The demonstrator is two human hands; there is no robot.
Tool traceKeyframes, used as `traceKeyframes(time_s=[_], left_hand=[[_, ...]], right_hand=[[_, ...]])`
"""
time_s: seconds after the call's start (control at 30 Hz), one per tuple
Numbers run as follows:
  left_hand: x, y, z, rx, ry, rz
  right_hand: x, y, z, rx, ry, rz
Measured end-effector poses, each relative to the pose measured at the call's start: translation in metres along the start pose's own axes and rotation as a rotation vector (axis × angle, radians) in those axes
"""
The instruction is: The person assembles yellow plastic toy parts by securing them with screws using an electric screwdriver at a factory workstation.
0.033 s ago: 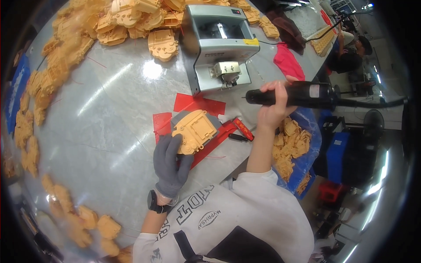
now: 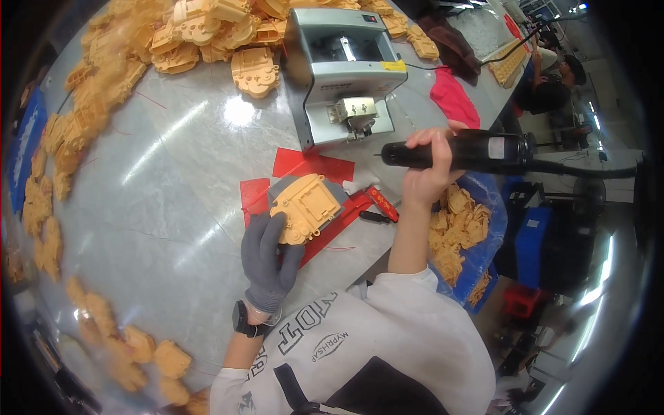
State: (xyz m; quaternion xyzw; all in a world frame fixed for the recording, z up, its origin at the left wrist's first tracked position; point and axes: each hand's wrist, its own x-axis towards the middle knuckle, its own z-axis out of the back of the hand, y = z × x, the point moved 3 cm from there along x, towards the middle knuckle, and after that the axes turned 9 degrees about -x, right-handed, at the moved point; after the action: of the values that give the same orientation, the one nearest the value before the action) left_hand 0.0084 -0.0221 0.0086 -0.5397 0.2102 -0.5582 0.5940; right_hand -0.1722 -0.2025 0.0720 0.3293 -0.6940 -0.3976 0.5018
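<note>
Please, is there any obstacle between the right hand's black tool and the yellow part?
Nothing visible stands between the black tool in the right hand and the yellow part, which the left hand touches. Red sheets lie on the table.

The glove (image 2: 268, 261) is showing grey, the moulded part (image 2: 308, 207) yellow-orange, the power tool (image 2: 474, 149) black; near the marbled grey worktop (image 2: 173, 159)'s right edge, strips (image 2: 294, 162) are showing red.

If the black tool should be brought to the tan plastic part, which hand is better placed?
Right hand, probably: it grips the black tool, its thin tip free. The gloved left hand touches the tan plastic part and seems better placed to steady it.
</note>
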Motion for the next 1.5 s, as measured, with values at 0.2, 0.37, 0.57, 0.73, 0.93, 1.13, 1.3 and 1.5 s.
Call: traceKeyframes(time_s=[0.2, 0.37, 0.57, 0.73, 0.93, 1.13, 1.3, 1.5], left_hand=[[-0.002, 0.003, -0.001, 0.029, 0.004, -0.023], [-0.001, 0.002, -0.004, 0.035, 0.011, -0.044], [-0.002, 0.002, -0.002, 0.007, -0.032, -0.071], [-0.003, 0.002, -0.002, 0.036, -0.014, -0.054], [0.001, -0.002, 0.001, 0.025, -0.009, -0.04], [0.001, -0.002, 0.002, 0.028, -0.009, -0.051], [0.0, -0.001, 0.002, 0.024, -0.004, -0.042], [0.001, 0.001, 0.005, 0.012, 0.004, -0.047]], right_hand=[[-0.003, -0.005, -0.035, 0.114, 0.028, -0.035], [0.014, 0.002, -0.051, 0.23, -0.035, -0.011], [0.012, 0.003, -0.055, 0.205, 0.044, 0.021], [-0.019, -0.007, -0.047, 0.119, 0.102, 0.023], [-0.024, -0.032, -0.05, 0.111, 0.08, -0.007], [-0.029, -0.019, -0.058, 0.211, 0.124, -0.007], [-0.037, -0.029, -0.068, 0.235, 0.171, -0.053], [-0.033, -0.014, -0.062, 0.328, 0.121, -0.017]])
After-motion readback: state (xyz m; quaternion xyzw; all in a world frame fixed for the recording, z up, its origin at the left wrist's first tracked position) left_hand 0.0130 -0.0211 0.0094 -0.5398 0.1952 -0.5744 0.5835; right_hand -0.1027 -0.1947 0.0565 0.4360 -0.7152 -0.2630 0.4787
